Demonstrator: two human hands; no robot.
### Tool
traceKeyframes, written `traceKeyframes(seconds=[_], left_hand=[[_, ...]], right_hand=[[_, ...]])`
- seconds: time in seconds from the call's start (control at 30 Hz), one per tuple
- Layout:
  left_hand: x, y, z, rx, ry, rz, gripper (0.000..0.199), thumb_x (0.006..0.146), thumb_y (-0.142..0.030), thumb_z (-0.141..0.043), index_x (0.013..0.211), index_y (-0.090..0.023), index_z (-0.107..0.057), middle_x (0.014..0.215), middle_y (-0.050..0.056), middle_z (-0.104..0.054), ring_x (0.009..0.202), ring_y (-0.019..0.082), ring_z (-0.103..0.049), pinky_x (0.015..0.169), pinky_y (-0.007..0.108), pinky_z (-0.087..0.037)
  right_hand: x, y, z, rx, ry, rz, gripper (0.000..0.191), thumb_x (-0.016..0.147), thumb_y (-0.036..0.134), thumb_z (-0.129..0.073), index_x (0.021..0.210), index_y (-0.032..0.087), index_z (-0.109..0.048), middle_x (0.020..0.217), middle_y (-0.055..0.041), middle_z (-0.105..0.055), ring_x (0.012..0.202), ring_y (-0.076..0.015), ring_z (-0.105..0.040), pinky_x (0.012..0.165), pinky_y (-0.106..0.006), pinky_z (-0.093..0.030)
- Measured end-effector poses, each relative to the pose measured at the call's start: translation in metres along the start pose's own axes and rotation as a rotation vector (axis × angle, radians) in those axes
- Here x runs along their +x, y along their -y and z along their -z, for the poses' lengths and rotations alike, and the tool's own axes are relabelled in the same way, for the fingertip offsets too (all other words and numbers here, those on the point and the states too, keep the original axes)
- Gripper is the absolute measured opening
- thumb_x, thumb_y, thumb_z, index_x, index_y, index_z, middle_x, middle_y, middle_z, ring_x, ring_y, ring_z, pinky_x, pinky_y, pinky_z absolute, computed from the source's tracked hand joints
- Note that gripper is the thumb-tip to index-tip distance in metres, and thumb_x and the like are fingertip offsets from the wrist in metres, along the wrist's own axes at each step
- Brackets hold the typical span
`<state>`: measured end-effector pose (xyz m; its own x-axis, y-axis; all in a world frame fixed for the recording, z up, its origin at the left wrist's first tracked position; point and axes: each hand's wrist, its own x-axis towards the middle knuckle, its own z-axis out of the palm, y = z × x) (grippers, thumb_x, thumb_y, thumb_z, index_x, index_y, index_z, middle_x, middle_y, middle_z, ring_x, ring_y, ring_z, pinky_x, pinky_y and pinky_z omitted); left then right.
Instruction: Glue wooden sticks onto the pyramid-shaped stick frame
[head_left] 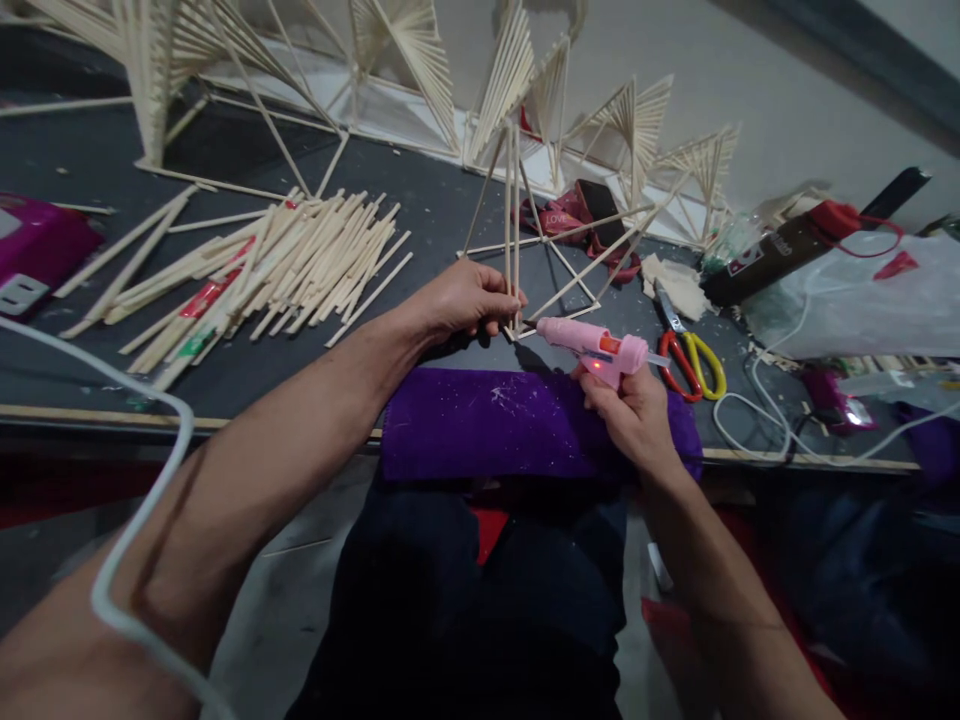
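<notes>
My right hand (pixel 634 405) is wrapped round the handle of a pink hot glue gun (pixel 577 338) with a small lit red light. Its nozzle points left at the near corner of a wooden stick frame (pixel 559 297). At that corner my left hand (pixel 480 298) pinches an upright wooden stick (pixel 509 225) near its lower end. Whether the nozzle touches the wood I cannot tell. Other thin sticks lean together to form the frame's peak. Below both hands, a purple cloth (pixel 487 425) dotted with white bits lies along the table edge.
A pile of loose sticks (pixel 330 260) lies to the left. Finished-looking fanned stick structures (pixel 405 70) line the back. To the right are scissors (pixel 686 350), a dark bottle (pixel 780 250), a plastic bag (pixel 840 300) and a white cord (pixel 757 400). Another cord (pixel 142 490) crosses my left forearm.
</notes>
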<state>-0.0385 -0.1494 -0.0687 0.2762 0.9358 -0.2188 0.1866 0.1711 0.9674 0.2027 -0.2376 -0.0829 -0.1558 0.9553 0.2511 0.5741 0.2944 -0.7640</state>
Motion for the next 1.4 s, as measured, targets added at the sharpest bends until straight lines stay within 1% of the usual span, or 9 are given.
traceKeyframes(seconds=[0.1, 0.2, 0.4, 0.5, 0.57, 0.73, 0.9, 1.1, 1.4], left_hand=[[-0.001, -0.003, 0.0, 0.018, -0.011, 0.012, 0.006, 0.084, -0.017, -0.07, 0.089, -0.014, -0.071, 0.074, 0.007, -0.068, 0.046, 0.005, -0.051, 0.042, 0.022, -0.028], [-0.002, -0.006, 0.0, 0.022, -0.022, 0.038, 0.005, 0.084, -0.017, -0.069, 0.088, -0.015, -0.071, 0.074, 0.007, -0.069, 0.046, 0.005, -0.05, 0.041, 0.022, -0.027], [-0.004, -0.012, 0.0, 0.013, -0.031, 0.083, 0.006, 0.082, -0.017, -0.07, 0.087, -0.017, -0.071, 0.07, 0.005, -0.068, 0.045, 0.006, -0.049, 0.039, 0.021, -0.026], [-0.004, -0.012, 0.0, 0.016, -0.043, 0.088, 0.006, 0.08, -0.017, -0.071, 0.087, -0.017, -0.071, 0.068, 0.004, -0.068, 0.045, 0.006, -0.049, 0.039, 0.02, -0.026], [-0.004, -0.011, 0.001, 0.022, -0.042, 0.085, 0.006, 0.08, -0.018, -0.071, 0.086, -0.017, -0.071, 0.068, 0.004, -0.068, 0.045, 0.006, -0.05, 0.038, 0.019, -0.026], [-0.003, -0.007, 0.002, 0.023, -0.052, 0.074, 0.011, 0.078, -0.021, -0.07, 0.088, -0.016, -0.071, 0.063, 0.003, -0.066, 0.043, 0.006, -0.048, 0.036, 0.018, -0.025], [-0.003, -0.003, 0.002, 0.026, -0.046, 0.042, 0.013, 0.078, -0.02, -0.068, 0.089, -0.015, -0.073, 0.067, 0.005, -0.068, 0.045, 0.006, -0.049, 0.036, 0.017, -0.026], [-0.002, 0.001, 0.003, 0.014, -0.016, 0.008, 0.019, 0.077, -0.022, -0.07, 0.093, -0.012, -0.072, 0.076, 0.007, -0.071, 0.047, 0.005, -0.052, 0.036, 0.016, -0.027], [-0.003, 0.0, 0.003, 0.022, -0.019, 0.035, 0.015, 0.078, -0.016, -0.068, 0.092, -0.011, -0.072, 0.071, 0.005, -0.07, 0.045, 0.004, -0.052, 0.035, 0.016, -0.028]], right_hand=[[0.001, 0.002, 0.001, 0.168, -0.027, -0.06, 0.026, 0.085, 0.037, -0.061, 0.098, 0.015, -0.063, 0.065, 0.0013, -0.059, 0.054, -0.0108, -0.051, 0.053, -0.024, -0.041], [0.007, -0.002, 0.016, 0.27, -0.137, -0.092, 0.025, 0.08, 0.038, -0.067, 0.091, 0.016, -0.061, 0.064, 0.0016, -0.06, 0.052, -0.0107, -0.053, 0.05, -0.024, -0.042], [0.048, -0.037, 0.098, 0.289, -0.45, -0.13, 0.016, 0.072, 0.026, -0.071, 0.074, 0.018, -0.057, 0.061, 0.002, -0.058, 0.048, -0.0092, -0.049, 0.045, -0.023, -0.04], [0.075, -0.064, 0.133, 0.379, -0.475, -0.26, 0.012, 0.074, 0.02, -0.069, 0.082, 0.015, -0.061, 0.062, 0.0015, -0.059, 0.048, -0.0077, -0.051, 0.044, -0.02, -0.041], [0.091, -0.081, 0.144, 0.417, -0.419, -0.414, 0.009, 0.079, 0.02, -0.066, 0.084, 0.013, -0.062, 0.063, -0.0001, -0.06, 0.048, -0.0071, -0.052, 0.042, -0.017, -0.041], [0.112, -0.112, 0.146, 0.417, -0.353, -0.567, 0.01, 0.084, 0.019, -0.063, 0.08, 0.011, -0.06, 0.061, -0.0024, -0.06, 0.046, -0.0076, -0.053, 0.041, -0.017, -0.046], [0.116, -0.12, 0.141, 0.307, -0.302, -0.632, 0.008, 0.087, 0.012, -0.06, 0.08, 0.008, -0.063, 0.063, -0.0056, -0.062, 0.048, -0.0081, -0.055, 0.045, -0.017, -0.045], [0.118, -0.12, 0.14, -0.062, -0.362, -0.637, 0.017, 0.083, 0.022, -0.069, 0.085, 0.005, -0.07, 0.06, -0.0068, -0.06, 0.049, -0.008, -0.052, 0.051, -0.024, -0.04], [0.123, -0.121, 0.144, -0.571, -0.245, -0.666, 0.037, 0.079, 0.037, -0.068, 0.092, 0.003, -0.077, 0.076, -0.0203, -0.07, 0.06, -0.0131, -0.051, 0.061, -0.036, -0.03]])
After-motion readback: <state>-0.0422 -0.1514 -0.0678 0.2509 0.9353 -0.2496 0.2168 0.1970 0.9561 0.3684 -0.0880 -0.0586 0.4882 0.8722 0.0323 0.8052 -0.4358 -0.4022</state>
